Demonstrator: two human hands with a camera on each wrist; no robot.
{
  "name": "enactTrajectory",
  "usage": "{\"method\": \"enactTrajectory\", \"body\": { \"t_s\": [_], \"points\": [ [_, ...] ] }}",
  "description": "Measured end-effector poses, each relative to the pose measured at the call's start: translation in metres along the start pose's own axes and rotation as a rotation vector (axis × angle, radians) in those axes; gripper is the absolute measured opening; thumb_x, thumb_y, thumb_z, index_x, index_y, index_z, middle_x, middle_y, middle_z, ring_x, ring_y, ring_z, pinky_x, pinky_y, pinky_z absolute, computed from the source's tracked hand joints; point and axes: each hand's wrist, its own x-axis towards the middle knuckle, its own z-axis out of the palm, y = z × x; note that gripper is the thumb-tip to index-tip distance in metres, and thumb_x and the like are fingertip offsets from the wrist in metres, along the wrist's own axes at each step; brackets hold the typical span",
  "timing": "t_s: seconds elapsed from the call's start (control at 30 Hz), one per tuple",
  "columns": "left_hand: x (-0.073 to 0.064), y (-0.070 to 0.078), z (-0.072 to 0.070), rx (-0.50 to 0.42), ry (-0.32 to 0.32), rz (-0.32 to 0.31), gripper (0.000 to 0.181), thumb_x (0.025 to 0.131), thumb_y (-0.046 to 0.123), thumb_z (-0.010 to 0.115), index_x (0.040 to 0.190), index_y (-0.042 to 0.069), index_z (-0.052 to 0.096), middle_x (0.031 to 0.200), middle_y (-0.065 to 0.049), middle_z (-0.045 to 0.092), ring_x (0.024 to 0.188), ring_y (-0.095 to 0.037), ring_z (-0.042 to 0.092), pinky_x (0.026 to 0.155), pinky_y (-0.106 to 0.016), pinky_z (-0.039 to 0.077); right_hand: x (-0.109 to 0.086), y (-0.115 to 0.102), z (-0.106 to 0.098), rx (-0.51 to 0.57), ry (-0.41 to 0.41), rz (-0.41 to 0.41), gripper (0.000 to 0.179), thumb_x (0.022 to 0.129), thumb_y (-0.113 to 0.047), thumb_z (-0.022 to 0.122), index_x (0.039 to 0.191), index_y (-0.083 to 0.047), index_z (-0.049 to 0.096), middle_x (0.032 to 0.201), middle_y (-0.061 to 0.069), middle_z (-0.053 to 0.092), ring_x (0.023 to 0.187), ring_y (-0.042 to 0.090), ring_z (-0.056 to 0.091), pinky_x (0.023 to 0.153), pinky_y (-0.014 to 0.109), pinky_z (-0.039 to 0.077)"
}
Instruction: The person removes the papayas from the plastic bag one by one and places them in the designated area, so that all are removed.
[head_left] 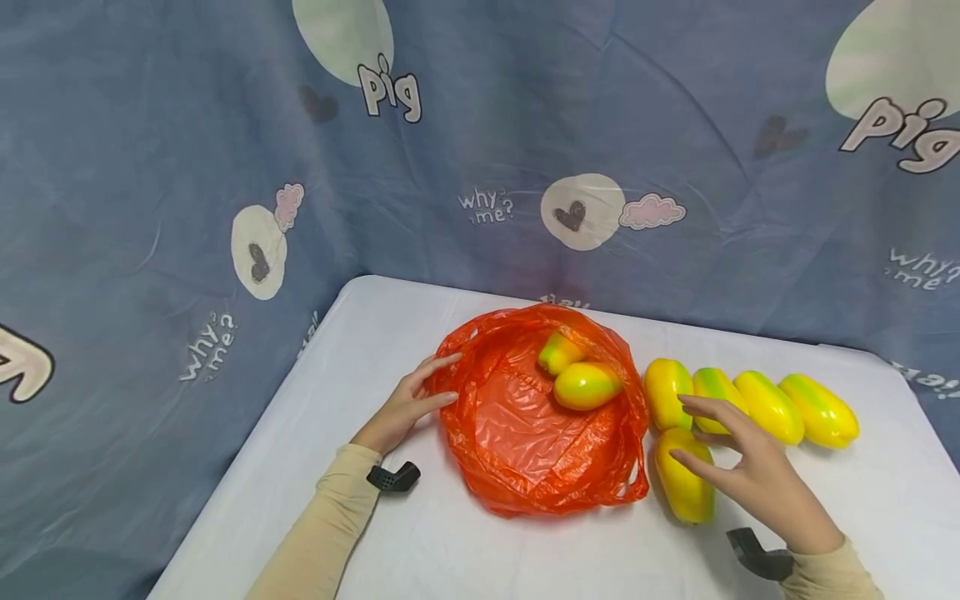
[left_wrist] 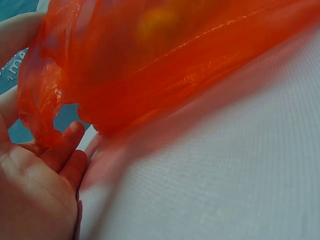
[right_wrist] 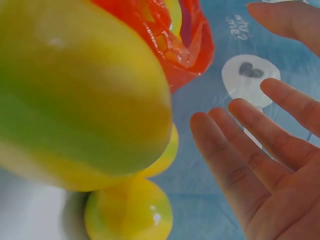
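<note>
A red plastic bag (head_left: 517, 433) sits wide-mouthed on the table with two glossy yellow-green oblong fruits (head_left: 587, 386) inside, toward its right side. At the bag's left rim is my left hand (head_left: 405, 408), its fingers extended and touching the plastic. In the left wrist view, a bag handle (left_wrist: 47, 107) hangs against the fingers. My right hand (head_left: 757, 471) is spread in the air over the nearest loose fruit (head_left: 684, 483), holding nothing. The right wrist view shows its fingers (right_wrist: 220, 150) apart from the large fruit (right_wrist: 85, 95) in front of them.
Several more yellow-green fruits (head_left: 768, 407) lie in a row to the right of the bag. A white cloth (head_left: 322, 367) covers the table. Behind and to the left hangs a blue printed curtain (head_left: 450, 150).
</note>
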Motion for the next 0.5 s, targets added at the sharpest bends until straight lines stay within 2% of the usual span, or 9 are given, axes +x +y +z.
{"method": "enactTrajectory", "body": {
  "t_s": [0.1,0.2,0.23,0.33,0.4,0.43,0.5],
  "points": [
    [0.0,-0.001,0.0,0.001,0.004,-0.001,0.059,0.097,0.016,0.071,0.151,0.03,0.052,0.174,-0.002,0.012,0.161,-0.026,0.017,0.129,-0.049,0.025,0.004,-0.004,-0.001,-0.025,-0.02,0.016,0.07,0.08,-0.014,0.09,0.142,-0.01,0.058,0.136,0.015,0.065,0.113,0.001,0.065,0.087,0.005,0.052],
    [-0.001,-0.002,-0.001,0.011,0.005,0.003,0.059,0.097,0.017,0.071,0.151,0.03,0.052,0.174,-0.002,0.011,0.162,-0.026,0.012,0.13,-0.05,0.022,0.009,-0.006,0.0,-0.04,-0.038,0.009,0.07,0.08,-0.013,0.089,0.142,-0.009,0.058,0.137,0.015,0.065,0.113,0.025,0.068,0.089,0.005,0.051],
    [-0.001,-0.002,-0.001,0.013,0.004,0.004,0.059,0.097,0.017,0.071,0.151,0.03,0.052,0.174,-0.002,0.01,0.162,-0.027,0.012,0.13,-0.05,0.022,0.01,-0.007,0.0,-0.044,-0.042,0.001,0.07,0.08,-0.012,0.089,0.142,-0.009,0.058,0.137,0.015,0.065,0.113,0.026,0.068,0.089,0.007,0.052],
    [-0.001,-0.003,-0.001,0.016,0.001,0.004,0.058,0.097,0.017,0.07,0.151,0.03,0.052,0.174,-0.002,0.01,0.163,-0.026,0.011,0.13,-0.05,0.022,0.016,-0.01,0.001,-0.037,-0.056,-0.028,0.07,0.079,-0.011,0.089,0.142,-0.01,0.058,0.138,0.013,0.064,0.121,0.011,0.062,0.09,0.013,0.056],
    [-0.001,-0.003,-0.001,0.017,0.001,0.002,0.058,0.097,0.017,0.07,0.151,0.031,0.052,0.174,-0.002,0.01,0.162,-0.026,0.011,0.13,-0.05,0.022,0.02,-0.012,0.002,-0.029,-0.07,-0.041,0.07,0.08,-0.013,0.089,0.142,-0.013,0.059,0.139,0.01,0.064,0.121,0.006,0.06,0.091,0.017,0.058],
    [-0.001,-0.002,-0.001,0.017,0.001,-0.001,0.058,0.097,0.017,0.07,0.151,0.031,0.052,0.174,-0.001,0.01,0.162,-0.025,0.012,0.13,-0.05,0.022,0.022,-0.013,0.002,-0.027,-0.08,-0.047,0.069,0.081,-0.014,0.089,0.142,-0.014,0.059,0.14,0.009,0.064,0.121,0.005,0.06,0.091,0.02,0.059],
    [-0.001,-0.002,-0.001,0.021,0.002,-0.001,0.058,0.098,0.018,0.07,0.151,0.032,0.052,0.174,-0.001,0.01,0.162,-0.026,0.012,0.13,-0.05,0.021,0.027,-0.016,0.003,-0.015,-0.108,-0.056,0.068,0.082,-0.016,0.088,0.143,-0.015,0.058,0.142,0.007,0.063,0.122,0.013,0.062,0.092,0.024,0.061]
  ]
}}
